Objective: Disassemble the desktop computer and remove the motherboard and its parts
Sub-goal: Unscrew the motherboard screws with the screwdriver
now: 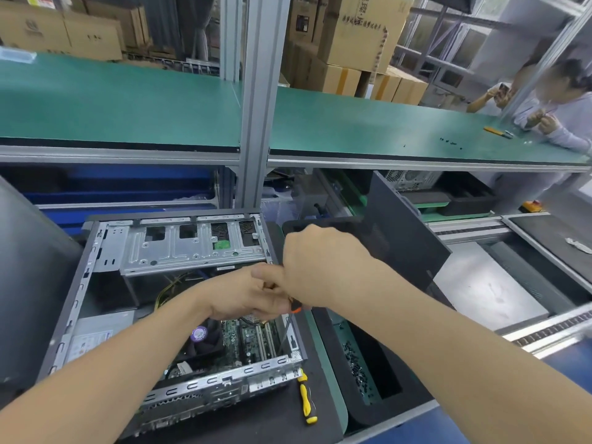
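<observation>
The right hand grips an orange-collared screwdriver, its tip down at the right edge of the motherboard inside the open computer case, lower centre of the frame. The left hand curls against it, its hold unclear. A yellow screwdriver lies just right of the case, near loose screws.

One head-worn wide-angle view looks forward and steeply down from close above the open desktop computer case at the surface's near edge. Farther off, the green shelf crosses the upper half.
</observation>
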{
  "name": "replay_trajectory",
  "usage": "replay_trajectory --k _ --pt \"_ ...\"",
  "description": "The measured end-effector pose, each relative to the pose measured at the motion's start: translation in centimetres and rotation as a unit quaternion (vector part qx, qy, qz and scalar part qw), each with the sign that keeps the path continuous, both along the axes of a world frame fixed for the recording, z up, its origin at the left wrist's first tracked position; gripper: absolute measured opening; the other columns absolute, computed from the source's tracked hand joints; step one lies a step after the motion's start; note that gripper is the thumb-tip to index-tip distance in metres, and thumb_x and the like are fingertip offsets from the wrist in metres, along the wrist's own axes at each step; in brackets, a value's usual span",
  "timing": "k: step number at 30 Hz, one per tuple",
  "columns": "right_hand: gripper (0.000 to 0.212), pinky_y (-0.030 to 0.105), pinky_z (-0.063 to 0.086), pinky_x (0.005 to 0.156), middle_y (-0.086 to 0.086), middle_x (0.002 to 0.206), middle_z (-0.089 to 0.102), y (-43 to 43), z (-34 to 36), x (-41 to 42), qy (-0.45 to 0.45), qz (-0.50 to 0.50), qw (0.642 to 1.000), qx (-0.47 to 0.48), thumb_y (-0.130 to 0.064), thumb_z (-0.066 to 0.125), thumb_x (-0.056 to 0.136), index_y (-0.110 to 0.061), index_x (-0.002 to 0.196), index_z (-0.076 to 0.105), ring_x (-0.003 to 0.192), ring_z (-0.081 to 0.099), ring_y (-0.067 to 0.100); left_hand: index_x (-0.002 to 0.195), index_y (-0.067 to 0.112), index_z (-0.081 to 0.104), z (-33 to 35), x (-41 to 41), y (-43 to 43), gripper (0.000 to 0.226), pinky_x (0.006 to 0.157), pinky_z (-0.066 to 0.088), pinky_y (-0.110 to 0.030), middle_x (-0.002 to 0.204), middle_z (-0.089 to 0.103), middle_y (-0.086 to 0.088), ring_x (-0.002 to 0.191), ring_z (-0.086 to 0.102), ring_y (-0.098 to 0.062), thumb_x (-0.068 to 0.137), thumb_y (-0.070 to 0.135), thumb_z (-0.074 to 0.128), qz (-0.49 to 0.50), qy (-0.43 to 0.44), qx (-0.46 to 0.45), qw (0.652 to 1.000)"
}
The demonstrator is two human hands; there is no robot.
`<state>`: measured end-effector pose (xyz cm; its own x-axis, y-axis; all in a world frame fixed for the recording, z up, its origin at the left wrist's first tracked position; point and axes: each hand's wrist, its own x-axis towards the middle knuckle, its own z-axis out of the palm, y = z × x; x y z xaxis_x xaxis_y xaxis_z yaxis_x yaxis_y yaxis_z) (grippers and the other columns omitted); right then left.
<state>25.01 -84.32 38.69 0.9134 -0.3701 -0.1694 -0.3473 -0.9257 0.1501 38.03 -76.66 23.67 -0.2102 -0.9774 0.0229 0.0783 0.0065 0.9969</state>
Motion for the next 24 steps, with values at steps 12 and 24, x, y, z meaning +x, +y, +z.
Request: replay_trajectory --k 12,24 --pt "0.020 0.029 0.048 0.052 -0.008 0.067 0.059 -1.1 2.1 -0.7 0.114 0.190 0.974 0.053 -0.020 0.070 0.089 -0.024 0.078 0.054 0.065 0.061 0.013 0.126 0.005 0.067 -0.1 -0.1 -0.4 0.035 0.060 0.029 -0.026 0.073 0.035 -0.028 0.061 0.021 -0.025 0.096 0.022 0.073 -0.021 -0.015 0.027 0.999" --pt "0.019 0.034 0.052 0.065 0.001 0.110 0.056 -0.6 1.4 -0.3 0.124 0.222 0.967 0.009 -0.020 0.069 0.087 -0.020 0.105 0.064 0.094 0.062 0.023 0.088 -0.018 0.050 1.0 -0.3 -0.1 0.037 0.057 0.025 -0.028 0.061 0.028 -0.003 0.055 0.021 -0.016 0.094 0.015 0.066 -0.008 -0.036 0.027 0.999"
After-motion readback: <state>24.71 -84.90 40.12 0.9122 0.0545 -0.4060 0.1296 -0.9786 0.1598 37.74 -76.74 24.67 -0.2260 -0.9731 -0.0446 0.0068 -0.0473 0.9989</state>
